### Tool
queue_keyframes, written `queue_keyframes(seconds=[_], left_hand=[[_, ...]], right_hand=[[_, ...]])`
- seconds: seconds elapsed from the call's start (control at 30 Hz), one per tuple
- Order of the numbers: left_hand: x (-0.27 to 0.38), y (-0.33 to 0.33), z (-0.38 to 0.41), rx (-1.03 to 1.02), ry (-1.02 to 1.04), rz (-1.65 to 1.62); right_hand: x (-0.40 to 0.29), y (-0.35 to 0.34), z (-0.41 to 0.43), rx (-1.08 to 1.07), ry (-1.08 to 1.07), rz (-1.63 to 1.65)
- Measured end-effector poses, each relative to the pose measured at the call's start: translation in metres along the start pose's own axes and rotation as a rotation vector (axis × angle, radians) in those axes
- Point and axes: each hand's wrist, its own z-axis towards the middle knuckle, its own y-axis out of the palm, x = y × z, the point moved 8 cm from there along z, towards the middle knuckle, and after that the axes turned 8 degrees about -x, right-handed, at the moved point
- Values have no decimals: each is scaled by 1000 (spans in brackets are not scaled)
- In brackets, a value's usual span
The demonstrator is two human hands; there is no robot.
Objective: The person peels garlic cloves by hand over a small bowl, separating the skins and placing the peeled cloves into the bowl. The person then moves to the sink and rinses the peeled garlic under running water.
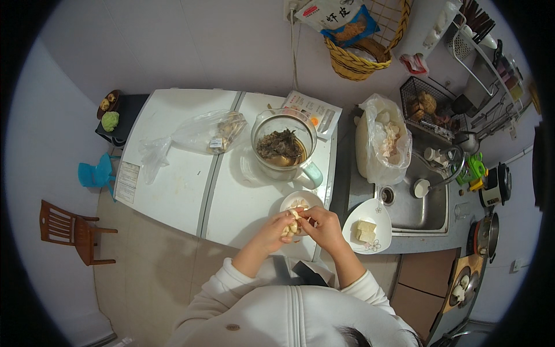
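Several pale garlic cloves (293, 226) lie in my left hand (269, 236), its fingers curled around them. My right hand (321, 226) meets it from the right, thumb and fingertips pinching one garlic clove (295, 213) at the left fingertips. Both hands are over the near part of a small white bowl (318, 198) and partly hide it. More garlic pieces (298, 203) show inside the bowl. Just beyond it stands a clear glass pitcher (258, 161) with a mint-green handle, holding dark, wet, shredded-looking matter (282, 145) in brownish liquid.
The bowl and pitcher stand on a white surface (173, 191), beside a knotted plastic bag (195, 130). To the right, a white plate (355, 217) holds pale tofu-like blocks (366, 231). A bag-lined bin (368, 152) stands left of the steel sink (420, 217).
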Motion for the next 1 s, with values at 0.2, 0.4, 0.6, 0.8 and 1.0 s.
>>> queue_keyframes(seconds=[0.2, 0.4, 0.6, 0.8, 1.0], left_hand=[[-2, -3, 1, -63, 11, -47], [1, 1, -1, -52, 13, -32], [4, 8, 0, -48, 6, 8], [0, -1, -1, 39, -48, 58], [2, -6, -3, 124, -47, 93]], right_hand=[[0, 0, 0, 63, -6, 38], [-1, 3, 0, 101, -33, -32], [5, 1, -1, 110, -20, -51], [0, -4, -2, 150, -72, -213], [-5, -3, -3, 128, -131, -295]])
